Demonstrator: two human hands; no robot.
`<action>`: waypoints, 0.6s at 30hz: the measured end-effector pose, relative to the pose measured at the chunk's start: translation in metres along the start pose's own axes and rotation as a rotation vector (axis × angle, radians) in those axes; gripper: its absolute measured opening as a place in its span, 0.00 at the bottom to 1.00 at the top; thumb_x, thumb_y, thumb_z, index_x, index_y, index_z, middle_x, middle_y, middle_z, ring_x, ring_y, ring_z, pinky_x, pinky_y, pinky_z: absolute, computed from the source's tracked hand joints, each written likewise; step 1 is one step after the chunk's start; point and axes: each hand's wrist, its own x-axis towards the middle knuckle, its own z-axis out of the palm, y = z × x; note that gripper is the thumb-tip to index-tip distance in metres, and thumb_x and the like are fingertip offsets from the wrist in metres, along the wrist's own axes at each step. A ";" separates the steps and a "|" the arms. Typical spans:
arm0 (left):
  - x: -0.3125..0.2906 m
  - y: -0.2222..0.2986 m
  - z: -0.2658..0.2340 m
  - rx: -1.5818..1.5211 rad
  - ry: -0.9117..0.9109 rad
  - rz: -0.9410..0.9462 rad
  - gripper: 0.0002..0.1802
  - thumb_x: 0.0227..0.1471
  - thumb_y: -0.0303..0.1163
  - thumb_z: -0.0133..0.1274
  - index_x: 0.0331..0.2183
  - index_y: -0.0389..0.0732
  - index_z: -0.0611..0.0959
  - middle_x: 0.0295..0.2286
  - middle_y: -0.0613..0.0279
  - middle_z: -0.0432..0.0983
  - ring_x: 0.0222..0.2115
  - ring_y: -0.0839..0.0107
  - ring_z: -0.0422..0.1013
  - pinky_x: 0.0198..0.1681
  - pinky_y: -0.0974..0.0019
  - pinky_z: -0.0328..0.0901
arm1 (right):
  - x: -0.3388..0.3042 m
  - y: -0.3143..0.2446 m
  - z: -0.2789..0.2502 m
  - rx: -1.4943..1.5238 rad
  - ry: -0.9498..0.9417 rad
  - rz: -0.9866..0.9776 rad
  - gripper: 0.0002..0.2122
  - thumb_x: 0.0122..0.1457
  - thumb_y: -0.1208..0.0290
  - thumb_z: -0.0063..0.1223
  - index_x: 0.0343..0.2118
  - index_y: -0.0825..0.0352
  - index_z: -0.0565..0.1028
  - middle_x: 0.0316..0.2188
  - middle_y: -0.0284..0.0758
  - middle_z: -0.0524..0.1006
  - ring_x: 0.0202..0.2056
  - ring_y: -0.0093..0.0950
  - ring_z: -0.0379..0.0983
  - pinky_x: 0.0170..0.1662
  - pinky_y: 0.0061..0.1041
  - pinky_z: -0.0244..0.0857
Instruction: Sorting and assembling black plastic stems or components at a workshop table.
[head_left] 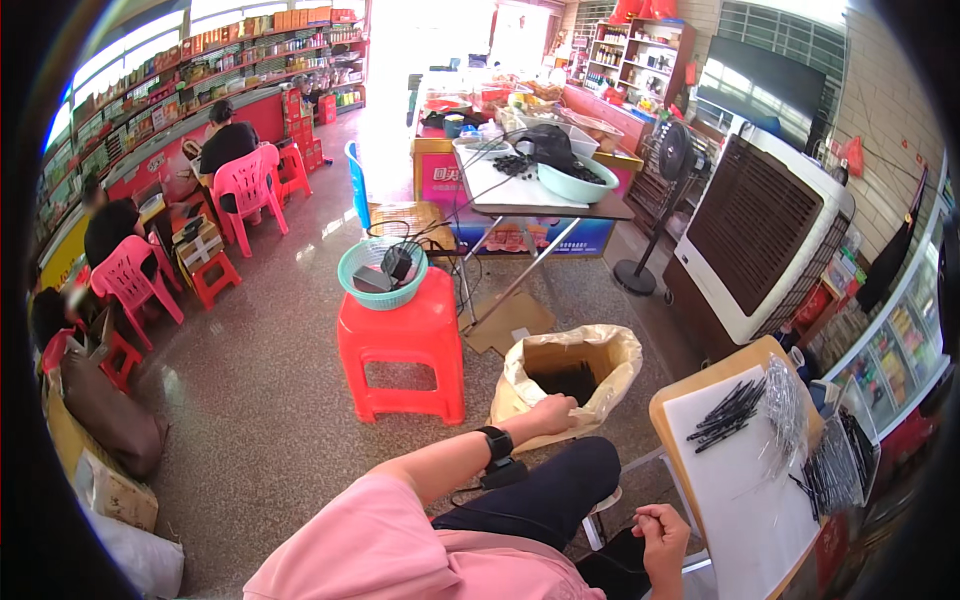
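My left hand (550, 416) is closed at the near rim of a cream-coloured sack (518, 392); whether it grips the rim or something small is hidden. The sack stands open on the floor, with dark contents (568, 384) inside. My right hand (661, 538) has its fingers curled together beside a small wood-edged table (668, 412); what they hold, if anything, does not show. A white sheet (745, 505) covers much of that tabletop. On it lie a bunch of thin black sticks (728, 415) and a heap of clear plastic sleeves (786, 405).
A red stool (405, 330) bears a green basket (350, 262) with black adapters. Behind is a folding table (500, 190) with a pale green basin (575, 188). An air cooler (760, 235) and a fan (672, 150) stand right. At left, people sit on pink chairs (245, 180).
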 end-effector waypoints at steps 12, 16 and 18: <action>-0.075 -0.022 -0.027 -0.007 0.033 0.066 0.24 0.44 0.42 0.55 0.40 0.36 0.78 0.35 0.45 0.76 0.39 0.52 0.72 0.44 0.57 0.65 | -0.016 -0.032 0.056 0.095 -0.171 0.007 0.04 0.54 0.82 0.47 0.29 0.73 0.75 0.22 0.34 0.75 0.22 0.19 0.71 0.28 0.17 0.66; -0.086 -0.021 -0.056 0.015 0.111 0.025 0.24 0.45 0.43 0.54 0.40 0.35 0.78 0.36 0.46 0.76 0.40 0.53 0.72 0.44 0.58 0.65 | -0.009 -0.031 0.067 0.176 -0.249 -0.009 0.04 0.54 0.83 0.48 0.30 0.73 0.75 0.23 0.33 0.75 0.23 0.18 0.71 0.28 0.17 0.66; -0.089 -0.007 -0.067 0.000 0.129 0.015 0.22 0.45 0.43 0.54 0.39 0.37 0.79 0.35 0.48 0.77 0.39 0.54 0.73 0.43 0.58 0.65 | -0.008 -0.025 0.071 0.195 -0.303 -0.008 0.04 0.54 0.82 0.48 0.30 0.72 0.75 0.24 0.33 0.75 0.24 0.18 0.71 0.28 0.16 0.65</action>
